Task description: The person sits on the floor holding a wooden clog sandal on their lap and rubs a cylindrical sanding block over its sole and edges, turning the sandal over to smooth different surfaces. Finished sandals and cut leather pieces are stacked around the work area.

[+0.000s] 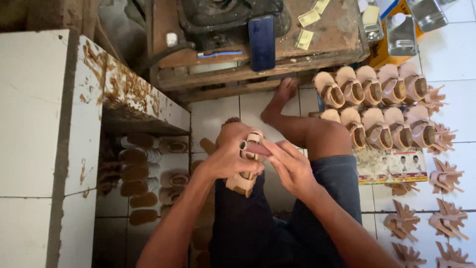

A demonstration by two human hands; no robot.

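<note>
One small beige sandal (244, 171) is held over the person's lap, between both hands, at the middle of the view. The left hand (225, 161) wraps round it from the left, its grip clamped on the sandal's upper part, with a ring showing on one finger. The right hand (292, 166) comes in from the right, its fingers (263, 149) laid flat across the sandal's top strap; its grip is pressed against the sandal, though whether it closes round it cannot be told. The sandal's long axis runs nearly up and down in the view, tilted a little, with one end pointing away toward the bare foot (282, 97) and the other end down toward the lap. To the right, on the white tiled floor (461, 59), ten finished sandals of the same kind stand in two rows of five: the far row (372, 87) and the near row (382, 128), packed side by side and touching. Further right and nearer, about ten star-shaped tan cut pieces (446, 176) lie scattered, some cut off by the edge. Left of the lap, dim stacks of brown soles (136, 173) sit under a white tiled ledge (44, 114); their count cannot be told. Ahead, on a worn wooden bench (327, 39), one dark phone (261, 42) leans, and two metal cans (401, 32) stand at the far right.
</note>
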